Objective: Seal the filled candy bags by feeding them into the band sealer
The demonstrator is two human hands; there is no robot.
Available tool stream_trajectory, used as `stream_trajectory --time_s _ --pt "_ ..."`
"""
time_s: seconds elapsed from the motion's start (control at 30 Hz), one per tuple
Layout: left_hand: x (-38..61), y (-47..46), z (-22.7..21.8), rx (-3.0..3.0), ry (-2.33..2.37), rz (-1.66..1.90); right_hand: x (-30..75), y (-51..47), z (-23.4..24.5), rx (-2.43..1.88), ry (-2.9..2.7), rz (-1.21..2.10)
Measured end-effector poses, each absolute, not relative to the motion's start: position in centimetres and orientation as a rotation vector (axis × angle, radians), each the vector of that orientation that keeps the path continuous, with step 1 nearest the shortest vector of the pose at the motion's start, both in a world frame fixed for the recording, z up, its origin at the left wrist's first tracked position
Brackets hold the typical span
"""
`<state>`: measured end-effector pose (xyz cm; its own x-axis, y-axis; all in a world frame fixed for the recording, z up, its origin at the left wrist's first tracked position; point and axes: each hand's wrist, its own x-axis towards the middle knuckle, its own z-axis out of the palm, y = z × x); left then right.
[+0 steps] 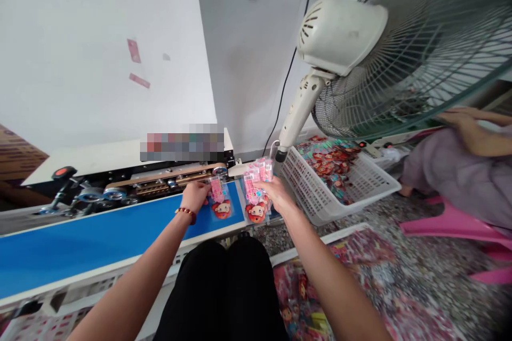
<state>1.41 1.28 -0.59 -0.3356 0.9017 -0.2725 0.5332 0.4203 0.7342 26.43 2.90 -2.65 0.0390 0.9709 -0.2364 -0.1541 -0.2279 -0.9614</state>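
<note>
My left hand (pixel 194 194) rests on the blue conveyor belt (pixel 100 240) of a sealing machine (pixel 160 176), fingers closed on a small clear packet (pixel 219 200) with a pink item and a red cartoon face. Just off the belt's right end, my right hand (pixel 276 194) grips a bunch of similar packets (pixel 256 192), fanned upward. My knees in black trousers (pixel 228 287) sit below the belt.
A white plastic basket (pixel 360 192) holding several packets stands to the right. A large standing fan (pixel 400 48) looms above it. More packets fill a tray (pixel 360 282) on the floor. Another person in purple (pixel 464 170) sits at the far right by a pink stool (pixel 460 224).
</note>
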Motion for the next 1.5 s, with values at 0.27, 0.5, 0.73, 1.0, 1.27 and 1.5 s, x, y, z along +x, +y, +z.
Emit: stream_trajectory --time_s 0.27,0.5,0.73,1.0,1.27,1.5 --pt "5.8 -1.0 -1.2 1.443 1.884 0.768 25.0 3.7 -2.8 -1.204 -0.920 1.489" --pt "9.7 2.3 -1.0 1.050 1.600 0.812 25.4 3.7 -2.7 -1.219 -0.941 1.469" --pt "8.7 2.9 -0.7 0.900 1.654 0.841 26.7 3.3 -2.3 -1.219 -0.873 1.494" --pt "6.0 3.9 -1.3 0.995 1.870 0.759 26.8 3.3 -3.0 -1.296 -0.871 1.411" --pt "0.4 -1.1 -0.6 1.298 2.320 0.913 26.1 3.3 -2.9 -1.256 -0.936 1.490" --pt "7.6 0.1 -1.2 1.401 1.767 0.768 25.3 3.4 -2.9 -1.187 -1.022 1.560"
